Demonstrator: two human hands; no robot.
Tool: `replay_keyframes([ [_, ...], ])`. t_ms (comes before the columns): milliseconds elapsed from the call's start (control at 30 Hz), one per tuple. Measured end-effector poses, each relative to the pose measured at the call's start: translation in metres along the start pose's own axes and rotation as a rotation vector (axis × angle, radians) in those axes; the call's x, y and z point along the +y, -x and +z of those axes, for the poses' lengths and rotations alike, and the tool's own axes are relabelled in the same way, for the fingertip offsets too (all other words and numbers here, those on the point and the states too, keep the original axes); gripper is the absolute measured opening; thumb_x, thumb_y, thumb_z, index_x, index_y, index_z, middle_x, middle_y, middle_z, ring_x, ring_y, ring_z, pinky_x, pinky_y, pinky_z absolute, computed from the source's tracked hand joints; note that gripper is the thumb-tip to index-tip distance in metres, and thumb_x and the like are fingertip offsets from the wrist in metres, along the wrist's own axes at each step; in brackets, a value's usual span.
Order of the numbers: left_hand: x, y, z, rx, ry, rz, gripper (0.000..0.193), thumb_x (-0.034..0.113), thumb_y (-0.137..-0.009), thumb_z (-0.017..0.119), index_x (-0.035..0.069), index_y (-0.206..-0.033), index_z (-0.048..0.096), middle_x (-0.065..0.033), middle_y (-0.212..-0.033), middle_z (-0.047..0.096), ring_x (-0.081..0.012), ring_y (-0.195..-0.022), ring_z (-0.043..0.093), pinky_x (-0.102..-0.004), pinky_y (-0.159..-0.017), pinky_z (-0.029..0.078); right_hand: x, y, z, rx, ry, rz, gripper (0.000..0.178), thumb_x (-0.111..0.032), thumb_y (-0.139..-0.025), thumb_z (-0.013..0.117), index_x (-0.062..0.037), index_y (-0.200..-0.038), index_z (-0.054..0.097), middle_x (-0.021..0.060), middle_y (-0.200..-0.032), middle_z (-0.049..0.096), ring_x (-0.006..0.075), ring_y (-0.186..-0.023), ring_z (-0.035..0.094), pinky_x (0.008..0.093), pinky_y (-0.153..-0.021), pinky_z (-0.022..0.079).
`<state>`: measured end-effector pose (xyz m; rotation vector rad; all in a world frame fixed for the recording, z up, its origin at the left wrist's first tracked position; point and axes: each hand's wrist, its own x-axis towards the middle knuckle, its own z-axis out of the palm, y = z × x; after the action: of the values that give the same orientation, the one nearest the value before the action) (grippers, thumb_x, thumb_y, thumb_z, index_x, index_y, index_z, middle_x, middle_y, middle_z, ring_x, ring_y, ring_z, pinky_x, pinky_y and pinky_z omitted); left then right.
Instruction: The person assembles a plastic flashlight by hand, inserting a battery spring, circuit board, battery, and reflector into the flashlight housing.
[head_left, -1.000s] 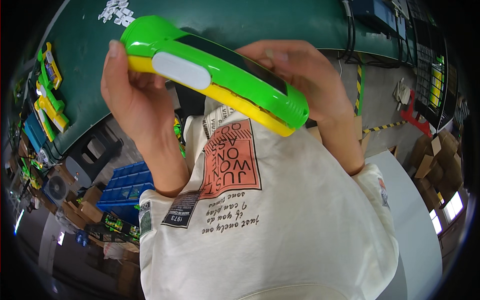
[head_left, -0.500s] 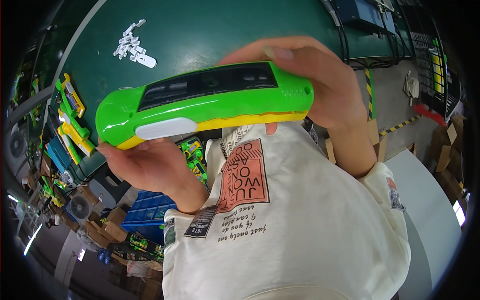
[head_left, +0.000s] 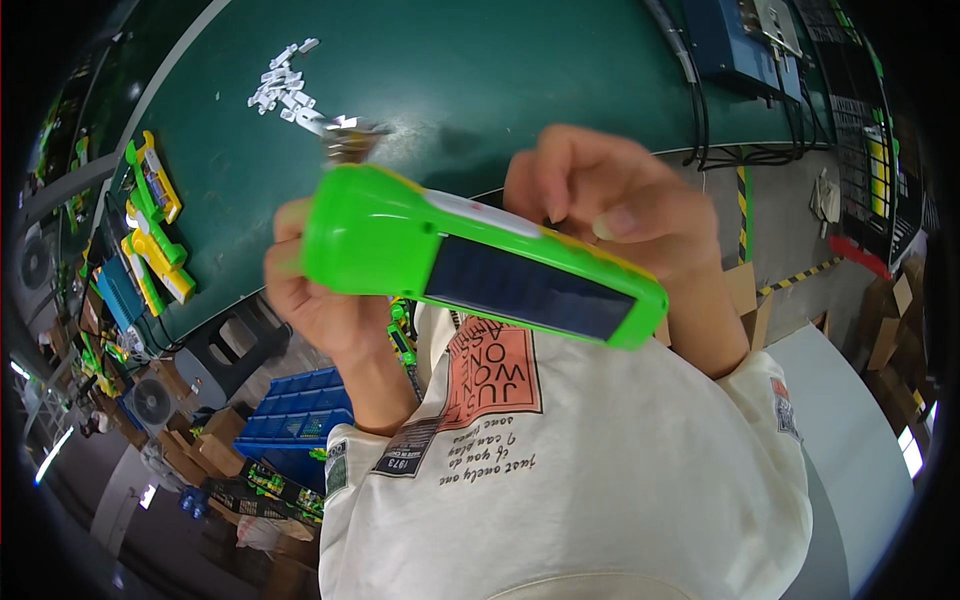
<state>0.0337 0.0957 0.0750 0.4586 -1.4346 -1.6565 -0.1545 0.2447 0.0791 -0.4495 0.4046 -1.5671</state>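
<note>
A green and yellow flashlight with a dark solar panel and a white strip along its side is in the air before my chest. My left hand is wrapped around its wide head end at the left. By the narrow end, my right hand has its fingers bent and apart, close behind the body; whether a fingertip touches it is hard to see. Past the flashlight's head, a shiny blurred patch shows over the table. Small white plastic parts lie in a loose pile on the green table.
Green and yellow flashlights or their housings lie at the table's left edge. A blue box-shaped device with black cables stands at the far right. Below left are a blue crate and a dark chair. A black wire rack stands at right.
The flashlight has turned over so its panel faces lower and its narrow end tilts down to the right. My right hand has come off the narrow end; my left has shifted around the head.
</note>
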Motion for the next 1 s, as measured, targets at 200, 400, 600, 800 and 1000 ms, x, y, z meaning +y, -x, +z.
replay_keyframes([
  [200,-0.015,-0.004,0.007,-0.277,-0.070,0.072,0.019,0.019,-0.088,0.066,0.001,-0.085,0.062,-0.0157,-0.096,0.061,-0.0196,-0.080,0.055,-0.0321,-0.073,0.045,0.032,-0.005,0.028,0.298,-0.114,0.288,0.036,-0.031,-0.097,0.049,-0.0033,-0.118,0.053,0.0001,-0.096,0.057,0.0038,-0.091,0.053,0.0200,-0.079,0.043],
  [400,0.010,-0.023,0.021,-0.349,-0.500,-0.216,0.013,0.010,-0.079,0.065,-0.001,-0.077,0.060,-0.0091,-0.077,0.058,-0.0185,-0.074,0.049,-0.0285,-0.068,0.037,0.050,-0.005,0.020,0.453,0.646,0.156,0.041,-0.039,-0.096,0.048,-0.0001,-0.110,0.055,0.0051,-0.083,0.057,0.0119,-0.074,0.050,0.0282,-0.066,0.041],
  [600,0.005,-0.030,0.043,-0.323,-0.591,-0.348,0.021,0.002,-0.074,0.064,-0.002,-0.062,0.047,-0.0038,-0.056,0.041,-0.0138,-0.063,0.035,-0.0293,-0.058,0.029,0.054,-0.005,0.024,0.531,0.781,0.187,0.041,-0.040,-0.097,0.042,0.0006,-0.102,0.050,0.0116,-0.078,0.055,0.0199,-0.069,0.051,0.0346,-0.064,0.042],
  [800,-0.013,-0.019,0.054,-0.143,-0.351,-0.365,0.029,-0.005,-0.073,0.062,-0.001,-0.056,0.039,-0.0004,-0.055,0.037,-0.0098,-0.058,0.031,-0.0273,-0.053,0.026,0.067,-0.005,0.021,0.497,0.602,0.148,0.042,-0.041,-0.098,0.040,0.0000,-0.094,0.048,0.0120,-0.079,0.054,0.0193,-0.072,0.050,0.0341,-0.066,0.041],
  [1000,-0.014,-0.016,0.066,-0.072,-0.299,-0.316,0.033,-0.011,-0.073,0.053,0.004,-0.054,0.029,-0.0009,-0.064,0.034,-0.0091,-0.060,0.029,-0.0255,-0.055,0.025,0.067,-0.003,0.020,0.498,0.582,0.078,0.042,-0.041,-0.098,0.039,0.0000,-0.093,0.047,0.0104,-0.078,0.049,0.0175,-0.072,0.046,0.0331,-0.066,0.039],
])
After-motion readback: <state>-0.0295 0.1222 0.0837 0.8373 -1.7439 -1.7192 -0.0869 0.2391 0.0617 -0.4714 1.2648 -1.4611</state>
